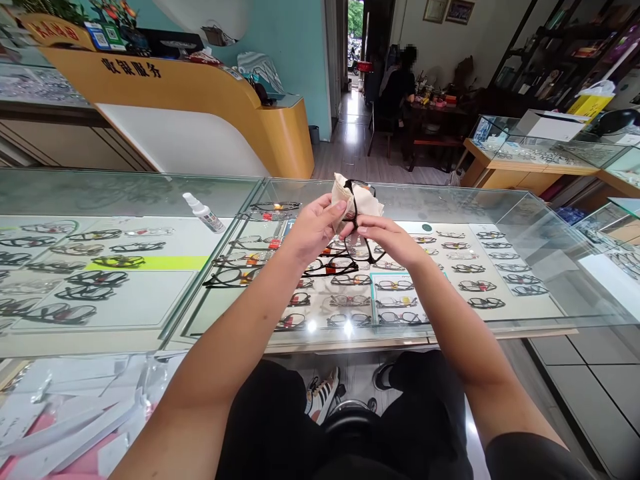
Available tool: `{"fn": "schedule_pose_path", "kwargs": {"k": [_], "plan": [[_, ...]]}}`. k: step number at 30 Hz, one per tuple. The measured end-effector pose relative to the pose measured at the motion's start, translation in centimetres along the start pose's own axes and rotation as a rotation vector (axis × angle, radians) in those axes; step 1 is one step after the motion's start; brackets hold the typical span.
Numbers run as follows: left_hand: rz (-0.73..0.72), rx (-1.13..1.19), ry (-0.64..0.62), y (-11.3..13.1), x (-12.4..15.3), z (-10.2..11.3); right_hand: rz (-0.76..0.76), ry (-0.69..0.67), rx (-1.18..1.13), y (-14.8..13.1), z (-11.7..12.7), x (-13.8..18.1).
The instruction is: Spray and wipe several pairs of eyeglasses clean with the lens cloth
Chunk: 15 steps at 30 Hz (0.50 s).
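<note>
My left hand [314,227] is closed on a beige cleaning cloth [345,195], pinched around part of a black-framed pair of glasses [361,248]. My right hand [389,239] grips the same glasses by the frame, fingers curled. Both hands are raised above a glass display counter [235,200]. One lens of the glasses hangs below the hands; the part wrapped in cloth is hidden.
A small white spray bottle [203,212] lies on the counter to the left. Several pairs of glasses [475,285] lie in rows under the glass. A yellow service desk [200,93] stands behind. A person sits at a far table [400,87]. Another glass case [550,150] is at right.
</note>
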<state>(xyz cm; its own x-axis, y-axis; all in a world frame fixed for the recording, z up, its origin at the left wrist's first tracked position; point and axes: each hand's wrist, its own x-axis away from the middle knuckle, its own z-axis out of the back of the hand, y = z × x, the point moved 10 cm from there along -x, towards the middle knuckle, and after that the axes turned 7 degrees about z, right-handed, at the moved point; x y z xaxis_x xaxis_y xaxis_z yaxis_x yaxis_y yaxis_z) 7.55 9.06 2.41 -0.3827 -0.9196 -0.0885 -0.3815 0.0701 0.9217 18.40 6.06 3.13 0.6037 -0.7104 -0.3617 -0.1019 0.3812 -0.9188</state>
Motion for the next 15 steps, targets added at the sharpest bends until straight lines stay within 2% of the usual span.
{"fn": "schedule_pose_path", "kwargs": {"k": [4, 15], "plan": [[0.034, -0.013, -0.096, -0.28, 0.09, -0.92, -0.019, -0.005, -0.066, 0.32, 0.03, 0.09], [0.017, -0.087, -0.114, -0.41, -0.10, -0.59, 0.005, 0.002, -0.038, 0.19, 0.49, -0.16]]}}
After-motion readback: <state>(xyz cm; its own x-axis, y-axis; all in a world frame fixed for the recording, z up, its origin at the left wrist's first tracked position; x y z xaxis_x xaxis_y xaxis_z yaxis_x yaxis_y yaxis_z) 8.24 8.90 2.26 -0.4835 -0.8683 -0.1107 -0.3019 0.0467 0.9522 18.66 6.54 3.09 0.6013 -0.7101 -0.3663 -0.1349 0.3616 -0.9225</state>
